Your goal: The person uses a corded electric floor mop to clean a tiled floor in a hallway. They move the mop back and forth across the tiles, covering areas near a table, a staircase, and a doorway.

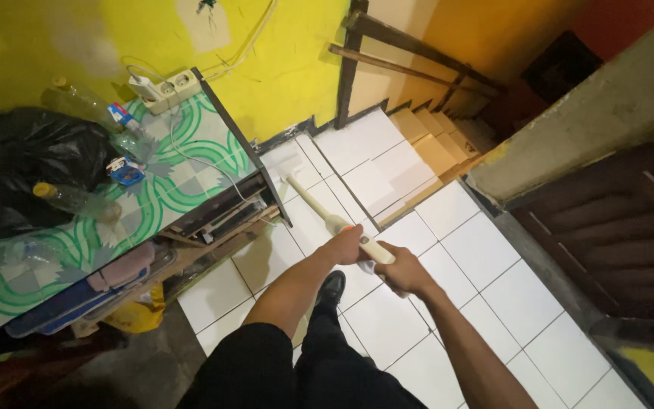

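Both hands grip a cream mop handle (334, 220) over the white tiled floor (486, 280). Left hand (346, 246) has fingers curled tight around the shaft; right hand (403, 271) closes around the handle's near end, just behind the left. Mop head (281, 165) lies flat on the tiles (beside the table (191, 182), near its dark edge).

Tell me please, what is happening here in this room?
A person stands on a white tiled floor and holds a long pale mop handle with both hands. The left hand grips it further down, and the right hand holds the upper end. The mop head rests on the tiles near the yellow wall, beside a table with a green patterned cover. Steps rise behind it.
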